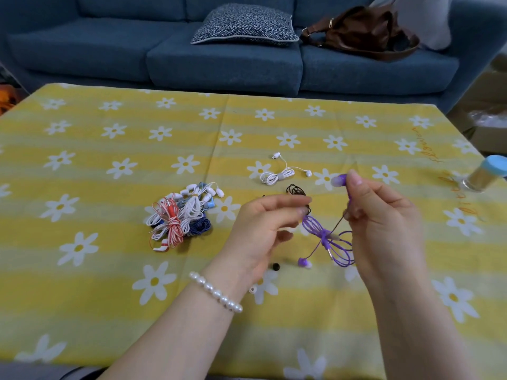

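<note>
Obs.: both my hands are raised above the tablecloth (90,294), a little apart, with the purple earphones (326,237) slung between them.

Right hand (384,223): fingertips pinch the upper earbud (338,180), bud end pointing left toward the other hand. Its lead drops along my palm to the coil.

Left hand (263,229): thumb and forefinger closed at the coil's upper-left loop. It looks like a pinch, though blur hides the exact contact.

Coil geometry: tied at the middle, long axis running from upper left, at my left fingertips, down to lower right, in front of my right wrist. The second earbud (304,262) dangles free below, nearer the left hand.

Judgement: anything fitted to the held bud has to come from the left, along its axis. A black ear tip (275,266) lies on the cloth just under my left palm, so the left hand is the nearer one for it
</note>
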`<state>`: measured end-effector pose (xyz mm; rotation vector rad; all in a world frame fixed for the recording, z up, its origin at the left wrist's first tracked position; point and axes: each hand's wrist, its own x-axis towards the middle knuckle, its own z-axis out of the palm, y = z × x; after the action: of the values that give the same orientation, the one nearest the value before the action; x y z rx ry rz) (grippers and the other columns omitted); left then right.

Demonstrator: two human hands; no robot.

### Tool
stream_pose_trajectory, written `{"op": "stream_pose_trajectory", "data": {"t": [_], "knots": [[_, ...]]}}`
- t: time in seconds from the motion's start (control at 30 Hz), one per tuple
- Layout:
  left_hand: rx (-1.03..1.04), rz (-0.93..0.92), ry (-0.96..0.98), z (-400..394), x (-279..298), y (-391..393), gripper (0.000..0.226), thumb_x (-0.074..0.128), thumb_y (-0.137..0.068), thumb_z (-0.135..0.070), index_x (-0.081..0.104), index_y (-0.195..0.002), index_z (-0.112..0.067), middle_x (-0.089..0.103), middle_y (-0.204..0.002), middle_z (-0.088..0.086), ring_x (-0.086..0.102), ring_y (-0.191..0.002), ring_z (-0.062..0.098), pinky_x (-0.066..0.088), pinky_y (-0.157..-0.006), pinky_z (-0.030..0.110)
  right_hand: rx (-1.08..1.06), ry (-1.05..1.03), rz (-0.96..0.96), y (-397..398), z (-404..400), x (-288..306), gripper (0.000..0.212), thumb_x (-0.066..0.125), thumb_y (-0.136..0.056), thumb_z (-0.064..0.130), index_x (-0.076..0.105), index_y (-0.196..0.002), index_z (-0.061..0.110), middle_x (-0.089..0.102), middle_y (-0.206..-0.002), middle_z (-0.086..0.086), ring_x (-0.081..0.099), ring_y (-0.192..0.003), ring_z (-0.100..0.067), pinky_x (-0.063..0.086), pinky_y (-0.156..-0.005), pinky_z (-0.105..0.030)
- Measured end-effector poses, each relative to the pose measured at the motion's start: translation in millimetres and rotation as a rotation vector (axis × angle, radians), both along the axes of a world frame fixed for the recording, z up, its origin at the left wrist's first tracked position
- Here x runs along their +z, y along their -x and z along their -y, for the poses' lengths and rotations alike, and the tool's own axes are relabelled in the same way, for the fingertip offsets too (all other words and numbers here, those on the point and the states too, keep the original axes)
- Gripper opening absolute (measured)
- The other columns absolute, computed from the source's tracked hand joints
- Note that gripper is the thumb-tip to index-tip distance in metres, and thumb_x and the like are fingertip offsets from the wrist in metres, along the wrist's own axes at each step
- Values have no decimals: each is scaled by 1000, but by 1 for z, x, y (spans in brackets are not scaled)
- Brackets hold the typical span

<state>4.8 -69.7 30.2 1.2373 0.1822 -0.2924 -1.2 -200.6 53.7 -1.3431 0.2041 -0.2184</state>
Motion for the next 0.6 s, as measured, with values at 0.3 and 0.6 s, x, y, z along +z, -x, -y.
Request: {"op": "stream_pose_trajectory", "data": {"t": [0.3,0.6], "knots": [[-324,368,-688,24,-24,14,71,76,-70,-30,39,-129,-40,51,-121,-11,47,-105,3,39,-81,12,209,-444,58,-7,5,-1,26,74,-62,37,68,-76,15,56,-58,5,42,-49,-12,38,-50,-20],[-167,286,-304,15,-11,5,30,62,-78,-7,61,-101,-27,59,-85,7,52,-74,20,50,-77,41,106,-372,34,-6,12,3,4,57,-70,20,57,-69,16,61,-53,-1,59,-52,-14,49,-56,-18]]}}
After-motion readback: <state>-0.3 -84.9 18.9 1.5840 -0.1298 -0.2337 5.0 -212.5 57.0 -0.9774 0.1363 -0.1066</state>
